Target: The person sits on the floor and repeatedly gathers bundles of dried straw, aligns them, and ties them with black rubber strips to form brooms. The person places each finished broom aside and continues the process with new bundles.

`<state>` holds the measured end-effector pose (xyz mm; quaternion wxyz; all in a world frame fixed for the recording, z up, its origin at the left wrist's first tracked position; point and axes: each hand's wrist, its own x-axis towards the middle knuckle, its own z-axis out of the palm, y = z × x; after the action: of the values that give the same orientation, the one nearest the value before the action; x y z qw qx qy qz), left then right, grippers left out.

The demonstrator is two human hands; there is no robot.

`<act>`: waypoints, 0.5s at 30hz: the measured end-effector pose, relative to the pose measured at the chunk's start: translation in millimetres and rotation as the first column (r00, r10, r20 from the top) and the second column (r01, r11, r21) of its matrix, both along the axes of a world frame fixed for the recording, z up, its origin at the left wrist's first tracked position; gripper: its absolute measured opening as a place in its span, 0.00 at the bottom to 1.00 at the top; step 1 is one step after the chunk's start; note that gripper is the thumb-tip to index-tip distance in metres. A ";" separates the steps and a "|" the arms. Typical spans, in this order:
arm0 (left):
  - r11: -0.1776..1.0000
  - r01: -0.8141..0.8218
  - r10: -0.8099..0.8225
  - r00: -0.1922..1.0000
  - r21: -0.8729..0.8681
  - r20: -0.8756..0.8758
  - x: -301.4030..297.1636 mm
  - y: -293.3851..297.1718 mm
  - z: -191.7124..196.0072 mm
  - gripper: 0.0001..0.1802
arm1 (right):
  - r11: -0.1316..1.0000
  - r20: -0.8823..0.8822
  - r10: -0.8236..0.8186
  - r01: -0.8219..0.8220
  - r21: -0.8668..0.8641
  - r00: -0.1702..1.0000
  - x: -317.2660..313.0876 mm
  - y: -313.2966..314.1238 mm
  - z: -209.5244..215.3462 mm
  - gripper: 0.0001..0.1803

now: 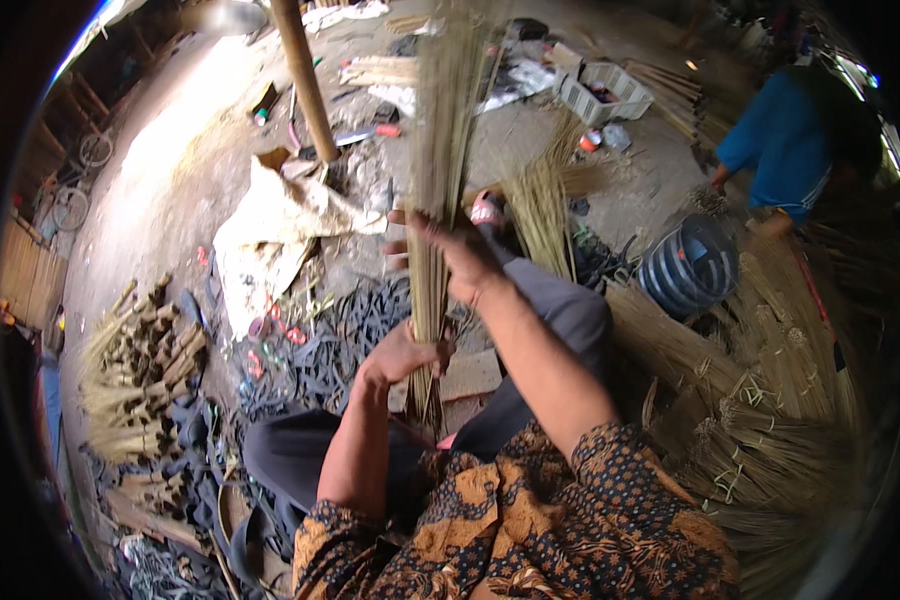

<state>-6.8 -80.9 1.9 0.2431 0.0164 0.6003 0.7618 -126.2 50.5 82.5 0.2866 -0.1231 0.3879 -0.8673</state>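
Note:
A tall bundle of thin, straw-like stalks (433,120) stands upright in front of me, its upper part smeared by motion. My left hand (406,356) is wrapped round its lower part, near the cut ends between my legs. Higher up, my right hand (458,252) lies against the stalks, its fingers stretched out and apart across them. Just right of that hand, a second sheaf of pale stalks (540,205) leans beyond my knee.
Black rubber-like strips (345,335) cover the ground at left, beside short tied bundles (145,375) and a pale sack (270,225). A wooden post (305,80) rises ahead. At right are a dark ribbed bucket (688,268), more stalk bundles (770,440) and a bending person in blue (780,140).

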 end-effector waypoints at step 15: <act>0.867 -0.442 0.312 0.842 -0.231 -0.440 -9.5 58.5 -34.6 0.16 | 0.837 -0.752 -0.114 0.470 0.279 0.650 48.9 24.3 -9.7 0.13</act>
<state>-16.4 -22.4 -32.7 -0.0380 0.0069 0.7439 0.6672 -77.3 74.8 72.8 -0.0131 -0.3103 0.6720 -0.6723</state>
